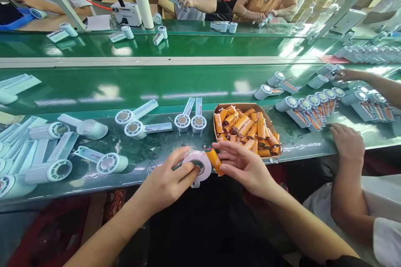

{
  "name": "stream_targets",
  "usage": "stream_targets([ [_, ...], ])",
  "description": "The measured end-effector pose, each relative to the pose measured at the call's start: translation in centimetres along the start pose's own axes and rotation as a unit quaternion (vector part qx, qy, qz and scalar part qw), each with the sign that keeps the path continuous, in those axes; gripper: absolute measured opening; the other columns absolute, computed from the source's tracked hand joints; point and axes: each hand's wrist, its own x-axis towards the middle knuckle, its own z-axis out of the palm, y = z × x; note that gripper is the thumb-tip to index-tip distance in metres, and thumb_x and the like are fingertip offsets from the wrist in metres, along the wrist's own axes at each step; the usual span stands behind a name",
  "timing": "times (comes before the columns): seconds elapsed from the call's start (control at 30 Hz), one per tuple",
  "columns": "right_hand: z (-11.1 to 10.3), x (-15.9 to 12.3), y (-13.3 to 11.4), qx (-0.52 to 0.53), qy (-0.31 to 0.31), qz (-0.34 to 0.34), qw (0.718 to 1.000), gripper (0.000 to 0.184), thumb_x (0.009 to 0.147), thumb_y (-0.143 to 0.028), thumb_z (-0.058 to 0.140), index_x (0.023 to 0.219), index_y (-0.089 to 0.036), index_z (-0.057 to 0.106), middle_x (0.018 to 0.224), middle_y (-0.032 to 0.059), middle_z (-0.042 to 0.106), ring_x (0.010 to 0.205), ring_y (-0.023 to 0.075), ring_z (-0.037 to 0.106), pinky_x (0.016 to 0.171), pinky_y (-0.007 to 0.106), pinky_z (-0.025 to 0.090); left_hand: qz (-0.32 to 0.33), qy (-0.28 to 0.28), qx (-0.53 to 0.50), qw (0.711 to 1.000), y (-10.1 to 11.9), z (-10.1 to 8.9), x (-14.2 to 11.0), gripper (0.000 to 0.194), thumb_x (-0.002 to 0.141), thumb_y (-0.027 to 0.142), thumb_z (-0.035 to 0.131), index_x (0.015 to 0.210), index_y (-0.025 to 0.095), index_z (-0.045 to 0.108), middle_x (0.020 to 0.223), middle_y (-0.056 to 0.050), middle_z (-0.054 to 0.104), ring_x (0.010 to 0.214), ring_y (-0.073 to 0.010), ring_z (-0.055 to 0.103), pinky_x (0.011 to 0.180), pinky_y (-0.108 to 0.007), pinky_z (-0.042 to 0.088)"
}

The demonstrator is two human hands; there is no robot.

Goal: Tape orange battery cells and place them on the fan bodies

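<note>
My left hand (175,177) grips a roll of white tape (205,167), its fingers pushed through the core. Between the fingers and thumb of my right hand (244,164) is an orange cylindrical battery (215,162), held against or very close to the roll's right side. Just beyond my right hand, a cardboard box (216,107) holds many more orange batteries (242,125) with thin wires. Two pale blue fan housings (198,122) with long handles lie behind my left hand.
More housings (108,162) crowd the bench to the left. At right, a neighbour's hand (347,144) rests near rows of housings with batteries (313,102). A green conveyor belt (175,81) runs beyond the bench, and several people work across it.
</note>
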Motion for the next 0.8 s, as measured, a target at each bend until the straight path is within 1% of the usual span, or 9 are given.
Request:
stream_targets([
  [0.07,-0.1,0.6,-0.3,0.045,-0.040,0.085,0.995,0.055,0.084,-0.030,0.089,0.136,-0.027,0.073,0.124,0.0081,0.081,0.100,0.0234,0.082,0.092,0.039,0.070,0.011,-0.007,0.026,1.000,-0.1,-0.2,0.2,0.022,0.096,0.002,0.063,0.110,0.013,0.075,0.105,-0.007,0.072,0.133,-0.0331,0.060,0.094,-0.039,0.069],
  [0.13,0.5,1.2,-0.3,0.075,-0.049,0.109,0.990,0.049,0.081,-0.035,0.092,0.127,-0.023,0.077,0.112,0.0074,0.084,0.096,0.0253,0.082,0.095,0.043,0.069,0.002,-0.001,0.037,0.999,-0.1,-0.3,0.6,0.020,0.096,0.003,0.064,0.109,0.013,0.075,0.104,-0.008,0.072,0.133,-0.0329,0.062,0.095,-0.038,0.069],
  [0.33,4.1,1.2,1.9,0.175,0.187,0.023,0.966,0.041,0.078,-0.043,0.094,0.111,-0.024,0.078,0.112,0.0100,0.084,0.100,0.0293,0.082,0.092,0.046,0.069,-0.117,0.090,0.015,0.989,2.6,0.9,1.2,0.026,0.093,0.004,0.071,0.117,0.014,0.074,0.090,-0.005,0.071,0.135,-0.0352,0.062,0.098,-0.041,0.067],
  [0.4,3.0,1.4,1.7,0.176,0.224,-0.001,0.959,0.040,0.076,-0.040,0.096,0.109,-0.025,0.079,0.110,0.0090,0.085,0.098,0.0283,0.082,0.089,0.044,0.069,-0.133,0.077,-0.023,0.988,3.9,1.8,0.4,0.019,0.096,0.009,0.070,0.112,0.015,0.075,0.083,-0.004,0.070,0.127,-0.0329,0.067,0.098,-0.041,0.067],
  [0.47,0.4,2.0,0.5,0.157,0.273,-0.064,0.947,0.036,0.077,-0.038,0.095,0.107,-0.027,0.080,0.109,0.0058,0.084,0.098,0.0254,0.082,0.089,0.041,0.069,-0.132,0.030,-0.056,0.989,4.3,2.4,-1.0,0.016,0.100,0.011,0.064,0.108,0.017,0.077,0.084,-0.004,0.071,0.123,-0.0302,0.071,0.100,-0.040,0.066],
  [0.57,-3.8,2.6,-1.9,0.117,0.329,-0.159,0.923,0.034,0.084,-0.036,0.090,0.115,-0.036,0.077,0.117,-0.0014,0.082,0.108,0.0206,0.079,0.095,0.036,0.067,-0.155,-0.024,-0.047,0.986,2.2,2.6,-3.7,0.018,0.102,0.017,0.061,0.109,0.019,0.078,0.094,-0.007,0.076,0.129,-0.0330,0.068,0.102,-0.046,0.065],
  [0.63,-5.0,2.4,-2.8,0.101,0.305,-0.152,0.934,0.044,0.084,-0.034,0.090,0.124,-0.040,0.072,0.118,-0.0021,0.080,0.113,0.0220,0.078,0.096,0.038,0.067,-0.176,-0.035,-0.036,0.983,-0.3,2.5,-4.8,0.019,0.103,0.028,0.064,0.114,0.019,0.077,0.104,-0.009,0.079,0.134,-0.0368,0.063,0.103,-0.051,0.064],
  [0.7,-4.8,2.1,-2.8,0.111,0.263,-0.111,0.952,0.050,0.082,-0.033,0.092,0.125,-0.039,0.069,0.114,-0.0002,0.080,0.110,0.0245,0.079,0.090,0.038,0.069,-0.189,-0.033,-0.040,0.981,-2.7,2.5,-4.4,0.026,0.103,0.037,0.064,0.121,0.021,0.075,0.111,-0.009,0.079,0.134,-0.0357,0.063,0.107,-0.052,0.061],
  [0.8,-3.3,1.9,-2.1,0.159,0.222,-0.076,0.959,0.047,0.079,-0.031,0.094,0.115,-0.038,0.064,0.108,-0.0021,0.080,0.099,0.0223,0.082,0.075,0.031,0.070,-0.224,-0.043,-0.005,0.974,-5.2,3.0,-1.2,0.035,0.104,0.038,0.060,0.132,0.020,0.070,0.135,-0.014,0.072,0.135,-0.0331,0.062,0.115,-0.052,0.054],
])
